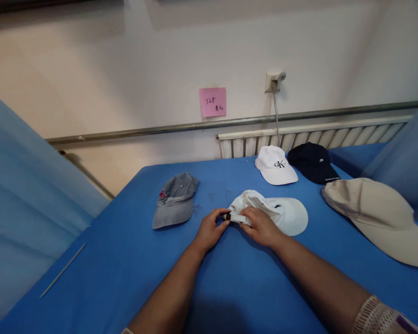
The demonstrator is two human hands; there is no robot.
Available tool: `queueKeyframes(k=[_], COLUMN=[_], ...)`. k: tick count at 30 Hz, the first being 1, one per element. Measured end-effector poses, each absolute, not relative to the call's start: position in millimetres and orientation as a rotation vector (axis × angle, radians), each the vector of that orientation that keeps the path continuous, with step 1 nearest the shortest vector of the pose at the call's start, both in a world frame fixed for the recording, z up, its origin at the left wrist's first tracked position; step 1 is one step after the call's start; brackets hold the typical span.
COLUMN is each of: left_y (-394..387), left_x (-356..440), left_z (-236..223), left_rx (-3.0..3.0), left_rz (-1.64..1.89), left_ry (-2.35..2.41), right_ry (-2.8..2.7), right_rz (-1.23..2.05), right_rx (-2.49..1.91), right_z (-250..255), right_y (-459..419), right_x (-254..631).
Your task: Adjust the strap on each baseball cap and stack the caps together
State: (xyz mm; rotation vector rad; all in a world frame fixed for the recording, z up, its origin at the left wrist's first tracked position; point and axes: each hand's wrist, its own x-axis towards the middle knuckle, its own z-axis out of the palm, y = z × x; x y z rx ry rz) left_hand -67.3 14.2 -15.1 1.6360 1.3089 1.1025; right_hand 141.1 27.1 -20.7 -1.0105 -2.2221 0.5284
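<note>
So my forearms (174,283) come in from the bottom edge, angled toward each other. Left grip (211,230) is just below center frame, thumb and index in a pinch. Right grip (261,226) is close beside it, back up, fingers bent.

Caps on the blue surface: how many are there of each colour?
White: 2, the lettered cap and the held cap
Grey: 1, the grey cap
Beige: 1, the beige cap
Black or very dark navy: 1, the dark cap
Total: 5
</note>
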Motion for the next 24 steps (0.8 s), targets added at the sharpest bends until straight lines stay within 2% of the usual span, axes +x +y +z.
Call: queueKeyframes(k=[16, 24], left_y=[-3, -13], left_x=[-55, -46], left_z=[-1, 7], left_rx=[2.04, 1.844], left_rz=[0.994, 1.101], left_ry=[1.352, 1.235], right_ry=[-2.078, -2.115], right_rz=[0.458, 0.415], right_rx=[-0.767, -0.747], right_z=[-13, -12], right_y=[15, 14], right_x=[134, 134])
